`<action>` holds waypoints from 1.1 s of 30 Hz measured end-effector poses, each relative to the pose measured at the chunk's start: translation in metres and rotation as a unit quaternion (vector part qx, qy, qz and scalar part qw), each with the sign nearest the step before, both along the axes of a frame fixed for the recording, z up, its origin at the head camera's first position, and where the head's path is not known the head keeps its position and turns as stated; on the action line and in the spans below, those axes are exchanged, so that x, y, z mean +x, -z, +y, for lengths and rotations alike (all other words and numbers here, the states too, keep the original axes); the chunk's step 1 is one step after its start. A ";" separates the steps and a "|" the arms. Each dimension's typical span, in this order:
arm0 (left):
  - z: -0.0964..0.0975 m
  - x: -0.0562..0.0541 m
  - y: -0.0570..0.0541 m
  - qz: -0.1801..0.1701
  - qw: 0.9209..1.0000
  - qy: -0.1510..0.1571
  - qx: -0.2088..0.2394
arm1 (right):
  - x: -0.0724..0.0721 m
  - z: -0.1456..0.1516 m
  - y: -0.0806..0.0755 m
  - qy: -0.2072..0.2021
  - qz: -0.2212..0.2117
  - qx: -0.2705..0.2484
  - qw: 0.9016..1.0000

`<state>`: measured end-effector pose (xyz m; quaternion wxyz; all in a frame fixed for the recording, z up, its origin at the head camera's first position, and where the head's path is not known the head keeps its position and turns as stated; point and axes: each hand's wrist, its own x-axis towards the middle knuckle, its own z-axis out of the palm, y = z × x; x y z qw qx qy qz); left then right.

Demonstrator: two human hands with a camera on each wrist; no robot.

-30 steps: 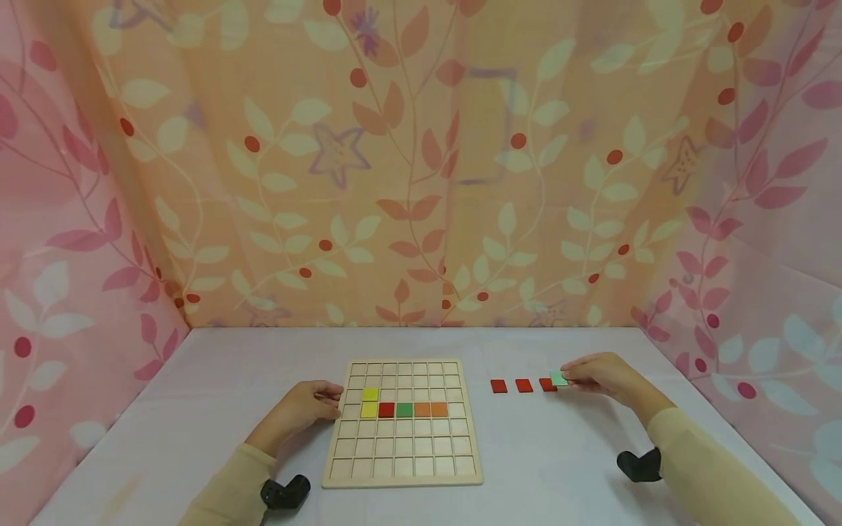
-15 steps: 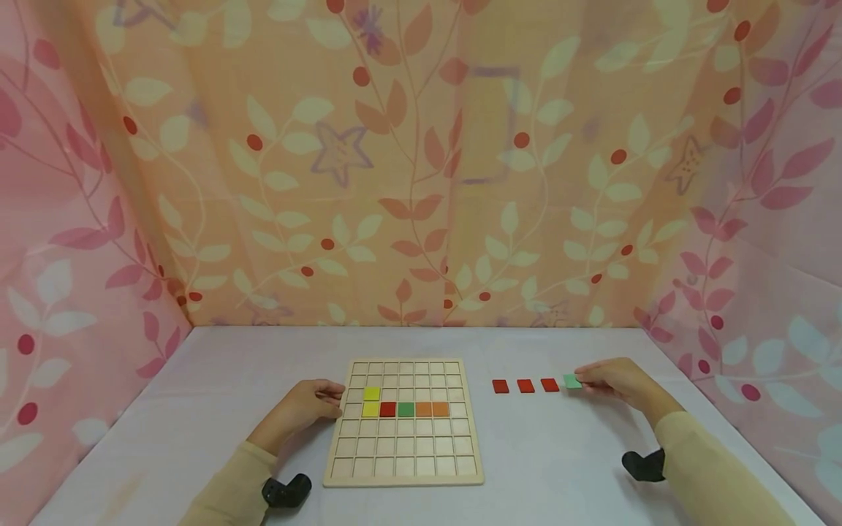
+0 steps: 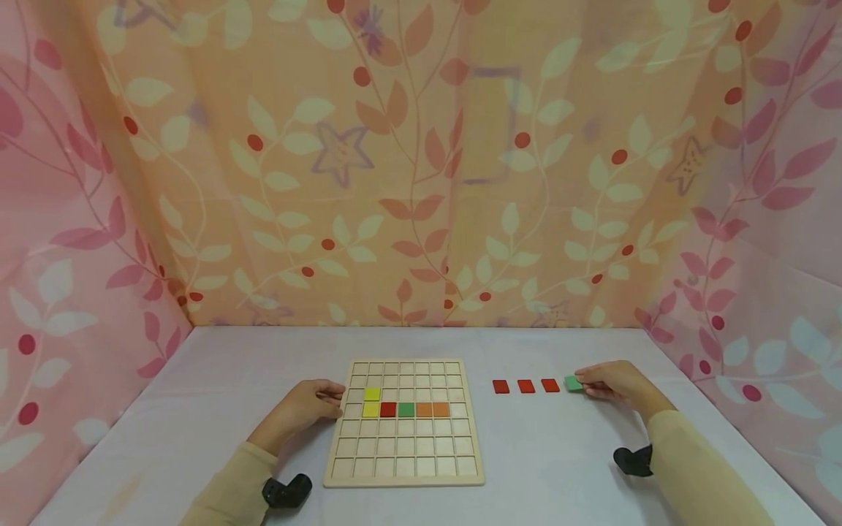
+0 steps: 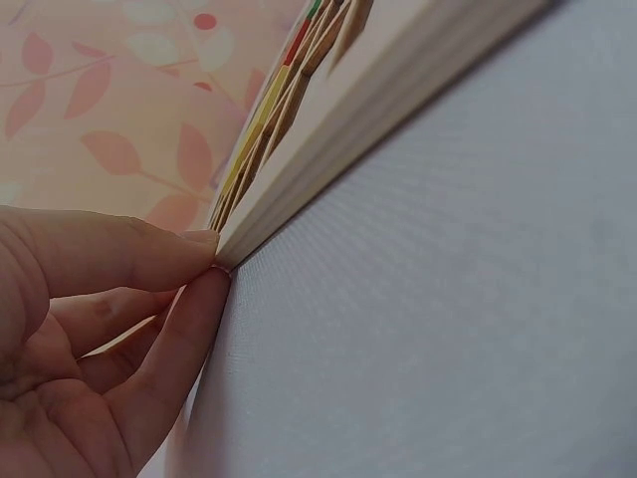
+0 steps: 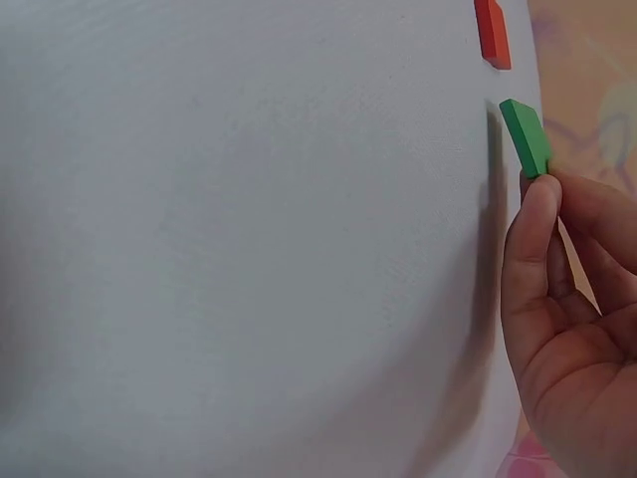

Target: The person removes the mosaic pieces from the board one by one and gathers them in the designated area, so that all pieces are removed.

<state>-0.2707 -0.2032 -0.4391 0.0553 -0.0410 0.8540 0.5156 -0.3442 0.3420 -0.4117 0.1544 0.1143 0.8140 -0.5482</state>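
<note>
In the head view my left hand point(image 3: 304, 406) is at the left edge of a wooden grid board point(image 3: 404, 446). Its thumb and a finger pinch the board's rim point(image 4: 289, 204), as the left wrist view shows. Yellow tiles point(image 3: 371, 410), a red tile point(image 3: 389, 410), a green tile point(image 3: 406, 410) and orange tiles point(image 3: 432, 410) sit in the board's cells. To the right, my right hand point(image 3: 618, 383) pinches a loose green tile point(image 5: 528, 137) by one end between thumb and fingers. Its shadow lies apart from it, so the tile appears raised slightly off the table.
Three red tiles, the nearest red tile point(image 3: 550, 385) just left of the held one, lie in a row on the white tablecloth point(image 3: 539, 453) right of the board. Patterned curtains point(image 3: 408, 183) stand behind and at both sides. Black wrist devices point(image 3: 287, 491) sit at both cuffs.
The right hand has carried the green tile rightward, from above the third red tile to a spot just past it, uncovering that red tile. The left hand and the board stay put.
</note>
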 end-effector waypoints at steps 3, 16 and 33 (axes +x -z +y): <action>0.000 0.000 0.000 -0.001 1.000 -0.002 0.001 | 0.000 -0.001 0.001 0.004 -0.001 -0.004 1.000; 0.001 0.001 0.000 -0.001 1.000 -0.002 -0.003 | -0.002 -0.004 0.002 0.010 -0.012 0.007 1.000; -0.001 0.000 -0.001 0.002 1.000 0.005 -0.005 | -0.009 -0.008 0.006 0.029 -0.002 0.029 0.999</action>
